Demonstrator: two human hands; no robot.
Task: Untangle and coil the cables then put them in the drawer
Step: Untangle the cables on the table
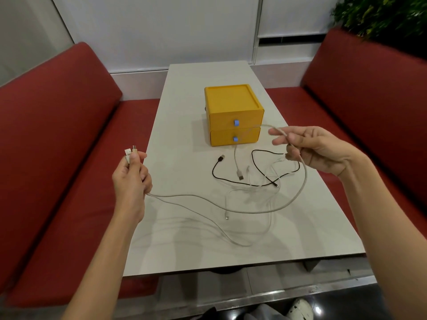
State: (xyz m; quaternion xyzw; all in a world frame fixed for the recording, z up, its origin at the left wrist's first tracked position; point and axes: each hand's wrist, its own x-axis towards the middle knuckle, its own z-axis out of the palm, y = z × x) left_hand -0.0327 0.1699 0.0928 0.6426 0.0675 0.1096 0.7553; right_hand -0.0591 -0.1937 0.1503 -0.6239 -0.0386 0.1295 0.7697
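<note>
My left hand (131, 179) is raised over the table's left edge, shut on the plug ends of a white cable (254, 210), which stick up above my fingers. That cable sags across the table in a long loop and rises to my right hand (316, 150), which pinches it between thumb and fingers. A black cable (233, 180) and other thin white cables (261, 181) lie tangled on the table below my right hand. Behind them stands a yellow two-drawer box (233, 112) with blue knobs, both drawers closed.
The white table (184, 250) is long and narrow. Red padded benches (57, 146) flank it on both sides. A green plant (381, 12) is at the top right. A white shoe (300, 309) shows under the near edge.
</note>
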